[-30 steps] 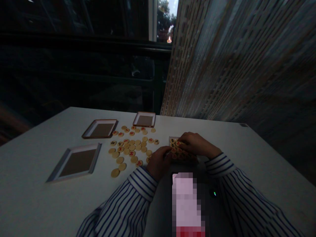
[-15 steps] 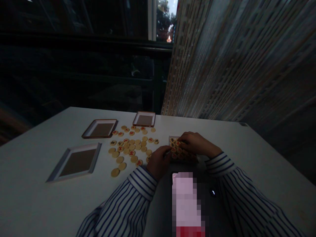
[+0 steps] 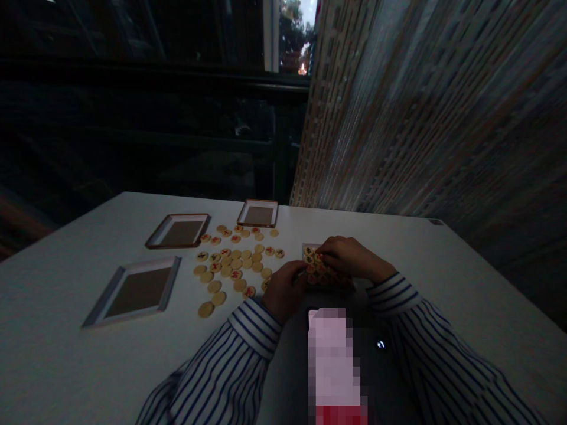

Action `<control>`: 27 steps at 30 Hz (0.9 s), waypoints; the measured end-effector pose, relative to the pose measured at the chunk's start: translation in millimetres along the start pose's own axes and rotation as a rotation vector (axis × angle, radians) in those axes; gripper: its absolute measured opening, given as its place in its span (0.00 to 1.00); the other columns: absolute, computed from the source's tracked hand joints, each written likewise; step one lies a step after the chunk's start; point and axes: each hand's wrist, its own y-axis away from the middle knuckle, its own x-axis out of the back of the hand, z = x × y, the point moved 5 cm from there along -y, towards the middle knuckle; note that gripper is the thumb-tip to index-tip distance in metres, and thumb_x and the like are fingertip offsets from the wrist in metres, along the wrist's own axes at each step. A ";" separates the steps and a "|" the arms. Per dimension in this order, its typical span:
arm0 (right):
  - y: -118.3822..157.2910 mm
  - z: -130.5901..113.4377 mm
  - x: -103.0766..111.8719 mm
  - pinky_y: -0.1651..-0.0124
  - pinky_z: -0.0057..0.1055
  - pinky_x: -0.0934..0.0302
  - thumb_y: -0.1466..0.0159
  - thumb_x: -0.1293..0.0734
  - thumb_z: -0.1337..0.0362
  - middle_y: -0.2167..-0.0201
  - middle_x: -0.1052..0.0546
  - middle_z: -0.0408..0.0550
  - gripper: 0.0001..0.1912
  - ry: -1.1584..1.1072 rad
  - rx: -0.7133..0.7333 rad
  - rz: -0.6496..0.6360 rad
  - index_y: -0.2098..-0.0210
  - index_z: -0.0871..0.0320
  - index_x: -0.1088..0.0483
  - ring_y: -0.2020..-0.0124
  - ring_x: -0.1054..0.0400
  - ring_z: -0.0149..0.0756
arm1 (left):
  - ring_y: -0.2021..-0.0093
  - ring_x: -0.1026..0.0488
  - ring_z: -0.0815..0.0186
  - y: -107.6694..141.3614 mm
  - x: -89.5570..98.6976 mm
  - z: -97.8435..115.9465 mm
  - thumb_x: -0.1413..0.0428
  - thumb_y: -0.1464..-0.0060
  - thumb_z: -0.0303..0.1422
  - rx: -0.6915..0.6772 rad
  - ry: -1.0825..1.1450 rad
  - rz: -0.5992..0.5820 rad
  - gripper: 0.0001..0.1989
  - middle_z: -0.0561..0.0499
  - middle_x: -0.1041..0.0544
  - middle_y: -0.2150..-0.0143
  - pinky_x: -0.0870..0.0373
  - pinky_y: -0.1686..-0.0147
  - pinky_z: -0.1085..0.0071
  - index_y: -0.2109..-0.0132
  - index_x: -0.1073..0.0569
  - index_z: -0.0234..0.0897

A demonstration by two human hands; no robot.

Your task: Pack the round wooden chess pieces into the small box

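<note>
A shallow box [image 3: 305, 252] holds several round wooden pieces [image 3: 311, 268] with red or black characters. My left hand [image 3: 284, 290] is at the box's left edge, its fingers closed around that edge. Over the box's upper part lies my right hand [image 3: 349, 257], fingers bent down onto the pieces; whether it pinches one is hidden. Left of the box, several loose round pieces [image 3: 236, 263] are spread on the white table [image 3: 57, 283], some plain side up, some showing characters.
Two brown-rimmed trays [image 3: 149, 242] [image 3: 257, 225] lie behind the loose pieces, and a pale tray [image 3: 173, 283] sits at the left. A dark surface with a blurred-out phone-like object [image 3: 336, 360] is below my hands. A striped curtain [image 3: 381, 118] hangs behind.
My right hand has shifted very slightly left over the box. The rest of the view has moved only a little, with the camera.
</note>
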 end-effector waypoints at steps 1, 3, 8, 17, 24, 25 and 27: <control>0.1 -0.2 0.2 0.57 0.31 0.45 0.38 0.43 0.60 0.58 0.27 0.50 0.15 0.000 0.003 0.002 0.55 0.53 0.30 0.56 0.35 0.38 | 0.57 0.29 0.65 0.0 0.3 0.4 0.50 0.49 0.28 -0.003 -0.002 0.000 0.12 0.47 0.25 0.57 0.31 0.56 0.67 0.56 0.29 0.35; 0.5 -0.5 0.6 0.57 0.31 0.45 0.38 0.43 0.60 0.58 0.27 0.50 0.15 0.000 0.008 0.004 0.55 0.53 0.30 0.57 0.35 0.38 | 0.57 0.29 0.65 0.1 0.7 1.3 0.50 0.49 0.27 -0.003 -0.013 -0.003 0.12 0.46 0.25 0.58 0.31 0.56 0.66 0.56 0.29 0.35; 0.7 -0.8 0.8 0.57 0.31 0.45 0.38 0.42 0.61 0.59 0.27 0.50 0.15 0.002 0.006 -0.012 0.56 0.54 0.30 0.57 0.35 0.39 | 0.57 0.29 0.65 0.1 0.9 2.3 0.50 0.49 0.27 0.007 -0.015 0.001 0.12 0.46 0.25 0.57 0.31 0.56 0.66 0.57 0.29 0.36; 0.7 -0.1 0.2 0.58 0.31 0.44 0.39 0.42 0.61 0.59 0.27 0.50 0.15 0.004 0.004 -0.010 0.56 0.54 0.30 0.57 0.34 0.39 | 0.56 0.29 0.64 -0.4 -0.2 0.8 0.50 0.48 0.28 0.000 -0.025 -0.019 0.12 0.45 0.25 0.56 0.32 0.54 0.64 0.56 0.30 0.35; 0.7 -0.8 0.6 0.58 0.31 0.44 0.40 0.42 0.61 0.59 0.27 0.50 0.14 0.004 0.010 -0.006 0.56 0.54 0.30 0.58 0.34 0.39 | 0.56 0.29 0.64 -0.3 -0.3 0.2 0.50 0.49 0.28 -0.003 -0.029 -0.005 0.12 0.46 0.25 0.57 0.32 0.55 0.64 0.56 0.29 0.36; 0.7 -0.9 0.7 0.58 0.31 0.44 0.40 0.42 0.62 0.59 0.26 0.50 0.14 0.008 0.010 -0.007 0.57 0.54 0.30 0.58 0.34 0.39 | 0.56 0.29 0.64 -0.2 -0.4 0.3 0.50 0.49 0.28 -0.001 -0.025 -0.006 0.12 0.46 0.25 0.57 0.32 0.55 0.64 0.56 0.29 0.36; 0.8 -1.0 0.6 0.59 0.31 0.44 0.40 0.42 0.62 0.59 0.26 0.49 0.14 0.016 0.013 -0.006 0.57 0.54 0.30 0.58 0.34 0.39 | 0.55 0.29 0.64 0.0 -0.9 0.4 0.50 0.49 0.27 0.003 -0.017 -0.014 0.12 0.46 0.26 0.56 0.32 0.54 0.64 0.56 0.29 0.36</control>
